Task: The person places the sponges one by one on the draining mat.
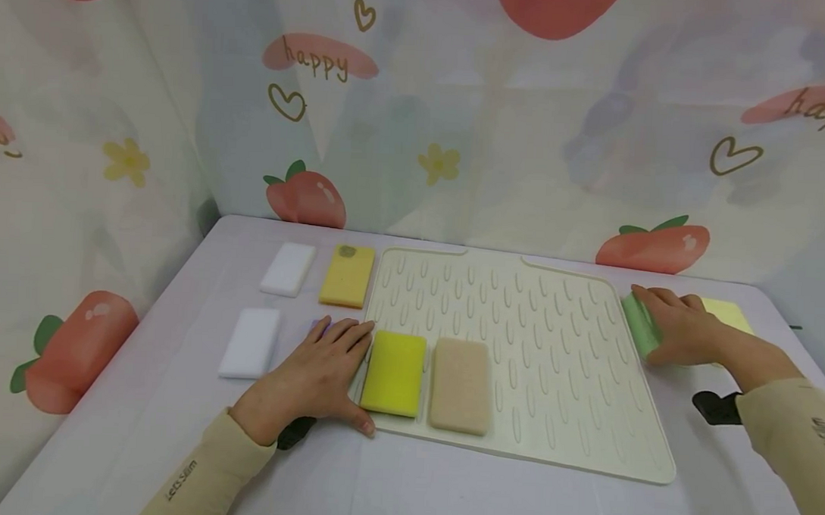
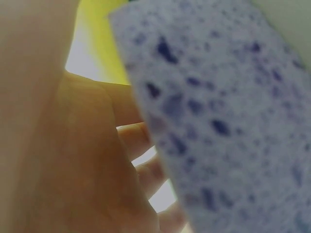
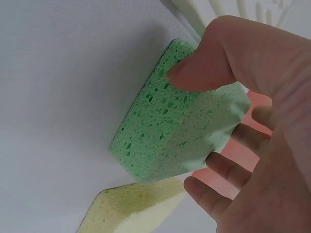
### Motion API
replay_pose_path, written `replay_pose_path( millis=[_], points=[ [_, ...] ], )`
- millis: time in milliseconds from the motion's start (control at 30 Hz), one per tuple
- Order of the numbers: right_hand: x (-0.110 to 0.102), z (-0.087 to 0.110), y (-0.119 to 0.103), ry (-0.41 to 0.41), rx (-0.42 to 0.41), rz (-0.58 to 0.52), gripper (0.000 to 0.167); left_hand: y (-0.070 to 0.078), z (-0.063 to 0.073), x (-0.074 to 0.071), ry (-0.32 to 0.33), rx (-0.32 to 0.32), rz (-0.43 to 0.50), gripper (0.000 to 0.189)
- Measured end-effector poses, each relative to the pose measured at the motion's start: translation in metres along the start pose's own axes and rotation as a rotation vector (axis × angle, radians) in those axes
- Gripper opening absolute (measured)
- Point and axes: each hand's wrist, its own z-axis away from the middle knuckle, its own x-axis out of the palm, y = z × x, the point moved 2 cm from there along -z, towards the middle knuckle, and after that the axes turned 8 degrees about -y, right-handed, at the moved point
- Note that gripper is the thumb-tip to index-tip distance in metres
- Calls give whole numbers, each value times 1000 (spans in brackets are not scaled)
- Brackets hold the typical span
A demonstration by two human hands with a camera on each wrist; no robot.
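My left hand [image 1: 316, 371] lies spread over a purple sponge, with only a purple sliver [image 1: 320, 327] showing past the fingers. In the left wrist view this purple-speckled sponge [image 2: 223, 107] is large and blurred against the palm; finger contact is partly hidden. The left thumb reaches the mat's edge beside a bright yellow sponge [image 1: 395, 374]. At the far right, my right hand [image 1: 686, 328] holds a green sponge [image 3: 165, 116] by its sides, thumb on one face and fingers opposite. The green sponge [image 1: 640, 326] is next to the mat's right edge.
A cream ridged mat [image 1: 552, 368] carries the bright yellow sponge and a beige sponge [image 1: 460, 386]. Left of it lie two white sponges [image 1: 288, 269] and a darker yellow one [image 1: 347, 276]. A pale yellow sponge [image 1: 726, 315] is beyond the right hand. Patterned cloth rises behind the table.
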Motion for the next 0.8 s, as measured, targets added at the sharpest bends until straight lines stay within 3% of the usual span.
replay_pose_path(
  millis=[367, 800],
  points=[
    [-5, 12, -1, 17, 42, 18, 103, -1, 0, 1, -5, -10, 1, 131],
    [-6, 28, -13, 86, 28, 7, 107, 0, -1, 0, -4, -4, 1, 130]
  ],
)
